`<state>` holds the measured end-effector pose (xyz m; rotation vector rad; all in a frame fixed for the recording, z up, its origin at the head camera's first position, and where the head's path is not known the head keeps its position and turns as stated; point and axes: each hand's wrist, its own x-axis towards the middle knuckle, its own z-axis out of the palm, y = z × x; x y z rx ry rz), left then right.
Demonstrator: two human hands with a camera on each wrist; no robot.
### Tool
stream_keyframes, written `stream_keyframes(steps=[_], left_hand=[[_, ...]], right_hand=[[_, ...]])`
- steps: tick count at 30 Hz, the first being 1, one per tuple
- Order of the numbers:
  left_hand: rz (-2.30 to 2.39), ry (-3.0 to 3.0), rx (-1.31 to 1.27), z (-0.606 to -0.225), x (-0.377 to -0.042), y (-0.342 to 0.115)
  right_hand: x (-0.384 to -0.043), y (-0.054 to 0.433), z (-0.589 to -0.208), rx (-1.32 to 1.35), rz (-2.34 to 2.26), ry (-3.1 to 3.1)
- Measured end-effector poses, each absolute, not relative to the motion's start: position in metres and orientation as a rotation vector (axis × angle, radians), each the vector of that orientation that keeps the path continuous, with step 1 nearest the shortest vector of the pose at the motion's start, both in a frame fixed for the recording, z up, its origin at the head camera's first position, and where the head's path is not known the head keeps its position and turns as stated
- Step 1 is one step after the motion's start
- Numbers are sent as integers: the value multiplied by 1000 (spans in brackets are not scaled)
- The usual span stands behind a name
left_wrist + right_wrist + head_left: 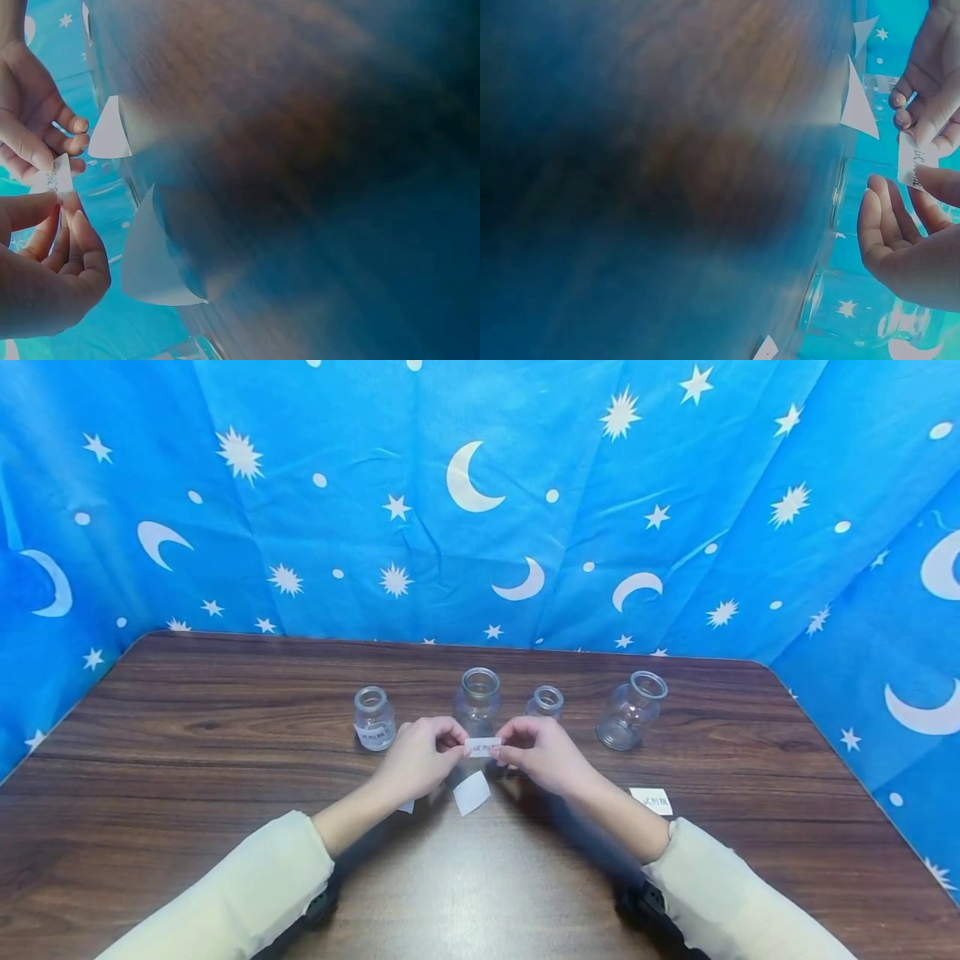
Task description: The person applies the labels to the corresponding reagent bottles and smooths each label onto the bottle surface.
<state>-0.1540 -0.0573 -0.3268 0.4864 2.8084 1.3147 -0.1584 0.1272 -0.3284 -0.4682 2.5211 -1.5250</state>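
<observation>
While a label (482, 746) is pinched at one end by the left hand (420, 753) and at the other by the right hand (546, 755), thumbs and fingers closed to its thickness, its long side is stretched crosswise between the fingertips. Directly beyond them a jar (477, 700) is seen upright; whether its glass is touched cannot be told.

The table (187, 735) is carrying jars and slips. From the middle slip (472, 793), a labelled jar (374, 720) is standing at 10 o'clock, a large jar (477, 700) at 12, a small jar (545, 703) between 1 and 2, a second large jar (630, 714) at 2; a written card (651, 801) is lying at 3, a partly hidden slip (407, 807) near 9.
</observation>
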Motion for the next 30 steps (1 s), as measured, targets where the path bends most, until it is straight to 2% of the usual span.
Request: stream_keyframes(steps=[17, 30], left_hand=[[1309, 2873, 408, -327, -155, -56], [1306, 2946, 475, -343, -155, -54]], right_hand=[[-163, 124, -331, -481, -1555, 2521], [-159, 121, -347, -519, -1593, 2585]])
